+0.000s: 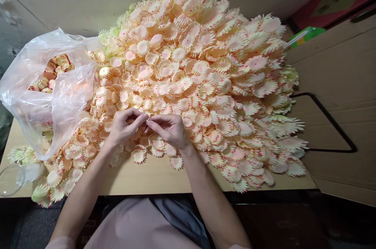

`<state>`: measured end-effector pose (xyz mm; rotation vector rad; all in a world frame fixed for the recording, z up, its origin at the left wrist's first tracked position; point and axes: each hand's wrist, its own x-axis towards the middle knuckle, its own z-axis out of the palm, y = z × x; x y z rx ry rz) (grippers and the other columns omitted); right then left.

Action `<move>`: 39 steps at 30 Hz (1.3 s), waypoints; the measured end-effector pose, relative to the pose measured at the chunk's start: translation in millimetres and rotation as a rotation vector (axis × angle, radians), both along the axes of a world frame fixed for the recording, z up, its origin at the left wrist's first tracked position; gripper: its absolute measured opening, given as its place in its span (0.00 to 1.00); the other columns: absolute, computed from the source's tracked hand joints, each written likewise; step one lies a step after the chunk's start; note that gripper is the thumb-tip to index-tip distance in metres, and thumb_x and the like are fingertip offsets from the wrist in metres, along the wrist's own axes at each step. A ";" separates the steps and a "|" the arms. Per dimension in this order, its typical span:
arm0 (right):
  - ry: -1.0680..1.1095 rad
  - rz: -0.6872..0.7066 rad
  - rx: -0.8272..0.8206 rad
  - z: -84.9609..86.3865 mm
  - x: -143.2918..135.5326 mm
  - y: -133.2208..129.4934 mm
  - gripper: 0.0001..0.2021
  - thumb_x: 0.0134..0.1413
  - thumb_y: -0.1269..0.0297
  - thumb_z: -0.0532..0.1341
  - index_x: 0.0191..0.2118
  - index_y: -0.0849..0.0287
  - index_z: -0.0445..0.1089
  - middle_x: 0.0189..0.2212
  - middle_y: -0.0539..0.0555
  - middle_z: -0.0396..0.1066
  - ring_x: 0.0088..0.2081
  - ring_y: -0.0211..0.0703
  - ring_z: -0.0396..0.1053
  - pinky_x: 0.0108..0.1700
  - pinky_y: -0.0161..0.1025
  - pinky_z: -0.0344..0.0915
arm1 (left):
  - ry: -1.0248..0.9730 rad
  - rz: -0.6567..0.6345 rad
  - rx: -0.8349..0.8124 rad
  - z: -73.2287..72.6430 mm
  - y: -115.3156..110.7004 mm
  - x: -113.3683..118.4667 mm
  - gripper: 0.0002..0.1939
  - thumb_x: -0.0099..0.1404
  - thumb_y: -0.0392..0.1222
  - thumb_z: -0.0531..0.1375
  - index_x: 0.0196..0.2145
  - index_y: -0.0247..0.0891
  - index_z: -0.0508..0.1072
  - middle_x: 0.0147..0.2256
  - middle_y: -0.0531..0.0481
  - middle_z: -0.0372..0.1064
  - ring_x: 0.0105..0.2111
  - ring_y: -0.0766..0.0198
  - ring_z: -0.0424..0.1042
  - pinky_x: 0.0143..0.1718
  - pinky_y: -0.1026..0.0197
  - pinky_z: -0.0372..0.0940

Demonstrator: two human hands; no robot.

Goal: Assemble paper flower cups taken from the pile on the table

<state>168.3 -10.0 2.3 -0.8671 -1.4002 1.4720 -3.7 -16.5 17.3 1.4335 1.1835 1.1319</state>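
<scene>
A large heap of pale cream flower pieces (202,67), round and fringed with pinkish-red tips, covers most of the table. At its front edge my left hand (125,125) and my right hand (171,129) meet fingertip to fingertip. Thumb and forefinger of each are pinched together on a small pale flower piece (148,119), mostly hidden by the fingers. Loose fringed flower pieces lie just below and around both hands.
A translucent plastic bag (26,73) with curled flower pieces inside stands at the left. A clear round container (11,180) sits at the front left corner. Cardboard (337,104) with a black bent bar (331,116) borders the right side; a wall rises behind the wooden table (141,180).
</scene>
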 end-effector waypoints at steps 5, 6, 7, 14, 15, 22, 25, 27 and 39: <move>0.002 -0.013 -0.028 -0.1 -1.0 0.1 0.07 0.52 0.61 0.68 0.34 0.60 0.79 0.28 0.53 0.80 0.27 0.41 0.77 0.33 0.37 0.77 | -0.011 -0.007 -0.004 -1.2 0.4 0.0 0.15 0.62 0.49 0.64 0.29 0.33 0.74 0.23 0.50 0.73 0.22 0.71 0.68 0.23 0.69 0.62; 0.005 -0.010 -0.033 -0.4 -1.0 0.3 0.07 0.52 0.61 0.69 0.34 0.60 0.79 0.29 0.53 0.80 0.27 0.41 0.77 0.33 0.37 0.77 | -0.015 -0.003 -0.003 -1.5 0.6 -0.1 0.15 0.62 0.49 0.64 0.28 0.33 0.74 0.23 0.50 0.73 0.22 0.71 0.68 0.23 0.69 0.62; 0.009 -0.003 -0.034 -0.5 -0.9 0.4 0.07 0.52 0.62 0.69 0.34 0.60 0.79 0.29 0.53 0.80 0.28 0.41 0.77 0.34 0.37 0.77 | -0.018 0.000 -0.002 -1.7 0.8 -0.3 0.14 0.62 0.49 0.64 0.28 0.33 0.74 0.23 0.51 0.73 0.21 0.72 0.68 0.22 0.69 0.62; -0.001 0.004 -0.024 0.7 -0.6 0.9 0.05 0.52 0.63 0.69 0.34 0.59 0.79 0.27 0.52 0.79 0.28 0.41 0.77 0.35 0.36 0.77 | -0.018 0.009 -0.007 -2.6 1.0 -0.7 0.13 0.62 0.48 0.64 0.28 0.33 0.74 0.22 0.51 0.72 0.21 0.72 0.67 0.22 0.69 0.62; -0.007 0.002 -0.025 0.5 -0.8 0.8 0.06 0.52 0.63 0.69 0.34 0.59 0.79 0.27 0.52 0.79 0.28 0.41 0.77 0.35 0.36 0.77 | -0.016 0.010 -0.006 -2.2 1.0 -0.6 0.13 0.62 0.48 0.64 0.28 0.33 0.74 0.22 0.51 0.72 0.21 0.72 0.67 0.22 0.69 0.62; 0.004 0.001 -0.050 1.7 -1.6 0.5 0.06 0.51 0.63 0.69 0.33 0.60 0.79 0.26 0.52 0.79 0.27 0.41 0.77 0.33 0.36 0.77 | 0.021 0.007 0.012 -1.7 1.3 -1.0 0.13 0.62 0.48 0.64 0.29 0.33 0.74 0.22 0.51 0.72 0.21 0.72 0.66 0.22 0.69 0.61; -0.005 0.008 -0.061 3.9 -1.1 0.9 0.07 0.50 0.62 0.69 0.31 0.60 0.79 0.24 0.52 0.79 0.26 0.41 0.77 0.33 0.36 0.77 | 0.026 -0.003 0.006 -2.7 0.9 -1.0 0.14 0.62 0.48 0.64 0.29 0.33 0.75 0.22 0.52 0.71 0.20 0.73 0.65 0.21 0.69 0.59; -0.016 0.005 -0.063 4.8 -0.7 1.1 0.07 0.50 0.61 0.69 0.31 0.60 0.79 0.24 0.53 0.79 0.26 0.41 0.77 0.33 0.36 0.77 | 0.030 -0.005 0.004 -2.9 0.6 -0.9 0.14 0.62 0.49 0.63 0.29 0.33 0.75 0.22 0.52 0.71 0.20 0.73 0.65 0.21 0.69 0.59; 0.004 0.016 -0.070 2.3 0.5 1.1 0.08 0.49 0.61 0.70 0.31 0.61 0.78 0.25 0.53 0.79 0.25 0.42 0.78 0.32 0.36 0.77 | 0.053 -0.026 0.011 -4.0 1.5 -2.9 0.13 0.62 0.48 0.63 0.30 0.33 0.76 0.24 0.49 0.74 0.23 0.71 0.69 0.24 0.69 0.63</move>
